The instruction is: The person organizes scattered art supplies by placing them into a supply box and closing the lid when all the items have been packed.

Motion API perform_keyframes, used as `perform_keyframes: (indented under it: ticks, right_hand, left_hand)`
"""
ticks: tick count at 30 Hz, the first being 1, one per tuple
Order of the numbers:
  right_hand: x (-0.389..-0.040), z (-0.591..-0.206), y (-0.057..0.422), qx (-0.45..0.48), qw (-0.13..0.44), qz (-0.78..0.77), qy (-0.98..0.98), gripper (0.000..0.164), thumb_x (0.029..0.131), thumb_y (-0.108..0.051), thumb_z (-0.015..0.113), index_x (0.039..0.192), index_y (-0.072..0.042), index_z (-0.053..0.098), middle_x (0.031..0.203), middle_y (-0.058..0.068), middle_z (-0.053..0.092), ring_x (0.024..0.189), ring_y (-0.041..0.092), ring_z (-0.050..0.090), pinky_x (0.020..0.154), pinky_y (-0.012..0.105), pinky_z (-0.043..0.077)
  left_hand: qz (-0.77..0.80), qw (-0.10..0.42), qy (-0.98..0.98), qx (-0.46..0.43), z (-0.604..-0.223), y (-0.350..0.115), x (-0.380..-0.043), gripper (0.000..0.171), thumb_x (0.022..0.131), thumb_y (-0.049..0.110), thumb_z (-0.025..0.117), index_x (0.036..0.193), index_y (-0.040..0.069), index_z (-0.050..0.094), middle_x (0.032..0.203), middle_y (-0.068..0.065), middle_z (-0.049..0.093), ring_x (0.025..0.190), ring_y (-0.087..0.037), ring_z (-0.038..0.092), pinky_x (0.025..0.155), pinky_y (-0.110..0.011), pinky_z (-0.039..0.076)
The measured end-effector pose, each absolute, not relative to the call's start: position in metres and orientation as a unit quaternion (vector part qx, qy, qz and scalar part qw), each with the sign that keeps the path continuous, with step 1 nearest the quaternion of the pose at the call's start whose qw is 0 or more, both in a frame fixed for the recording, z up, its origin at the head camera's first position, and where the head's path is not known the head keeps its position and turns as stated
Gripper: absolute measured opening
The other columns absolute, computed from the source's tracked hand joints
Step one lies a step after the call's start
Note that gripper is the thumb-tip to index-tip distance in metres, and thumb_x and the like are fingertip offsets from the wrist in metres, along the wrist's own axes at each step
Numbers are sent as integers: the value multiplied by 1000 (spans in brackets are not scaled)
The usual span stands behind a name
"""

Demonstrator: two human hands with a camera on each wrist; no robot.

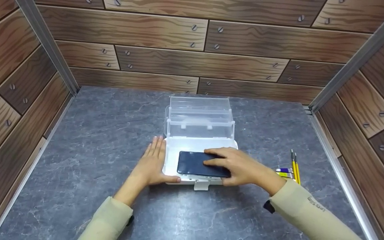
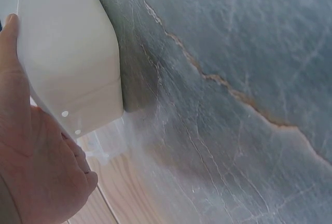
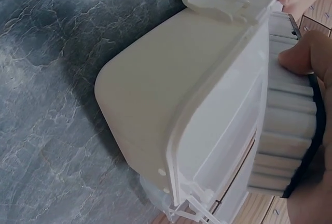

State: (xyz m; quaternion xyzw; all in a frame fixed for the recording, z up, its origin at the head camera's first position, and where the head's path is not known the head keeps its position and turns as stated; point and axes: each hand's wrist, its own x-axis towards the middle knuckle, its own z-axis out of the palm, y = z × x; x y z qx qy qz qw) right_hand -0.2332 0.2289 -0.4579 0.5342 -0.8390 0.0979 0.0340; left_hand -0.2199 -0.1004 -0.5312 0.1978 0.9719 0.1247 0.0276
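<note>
A white plastic box [image 1: 172, 150] stands with its clear lid [image 1: 200, 115] raised at the back and a latch [image 1: 201, 185] at the front. My left hand [image 1: 147, 168] lies along the box's left side with straight fingers, its thumb over the front rim. My right hand [image 1: 241, 165] holds a dark rectangular case [image 1: 190, 163] over the box's inside, fingers across its top and thumb at the near edge. Pale ribbed sides show on the case [image 3: 285, 115] in the right wrist view. It sits tilted, partly above the rim there.
Right of the box lie small paint tubes [image 1: 283, 174], partly hidden by the right sleeve, and two yellow paintbrushes [image 1: 296, 168]. The grey marbled table [image 1: 112, 133] is bounded by wood-patterned walls [image 1: 162, 56] with metal edge rails.
</note>
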Motion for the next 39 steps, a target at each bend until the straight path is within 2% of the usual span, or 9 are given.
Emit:
perform_keyframes:
  ticks: [9, 14, 20, 29, 39]
  right_hand:
    - [-239, -465, 218, 544, 25, 96, -833, 65, 75, -37, 79, 137, -24, 62, 154, 7, 46, 134, 25, 50, 108, 46, 46]
    - [-242, -469, 212, 549, 14, 85, -831, 62, 76, -40, 80, 134, -25, 65, 153, 6, 47, 133, 25, 51, 109, 45, 45]
    - [-248, -476, 207, 571, 9, 75, -817, 57, 75, -34, 79, 131, -26, 67, 148, 5, 52, 127, 25, 55, 104, 43, 49]
    - [-256, -479, 203, 561, -22, 82, -823, 48, 78, -35, 75, 125, -27, 71, 141, 0, 59, 125, 21, 57, 100, 42, 53]
    - [-261, -483, 198, 543, -71, 92, -831, 49, 82, -25, 67, 131, -24, 67, 145, 2, 57, 131, 19, 55, 107, 40, 48]
  left_hand:
    - [126, 33, 972, 193, -532, -101, -220, 148, 62, 96, 53, 157, -5, 0, 164, -21, -9, 153, -36, -6, 126, -46, 7]
    - [121, 35, 973, 194, -532, -101, -220, 149, 62, 97, 51, 157, -4, -1, 164, -21, -10, 153, -36, -7, 126, -46, 7]
    - [122, 39, 973, 193, -531, -100, -220, 148, 61, 98, 49, 158, -3, -2, 165, -21, -8, 153, -35, -8, 126, -45, 5]
    - [116, 40, 974, 191, -529, -101, -221, 150, 60, 101, 44, 158, -3, -2, 164, -20, -10, 153, -35, -8, 126, -44, 5]
    - [116, 46, 973, 195, -527, -100, -219, 148, 62, 98, 48, 158, -3, -1, 165, -22, -9, 153, -37, -7, 126, -45, 5]
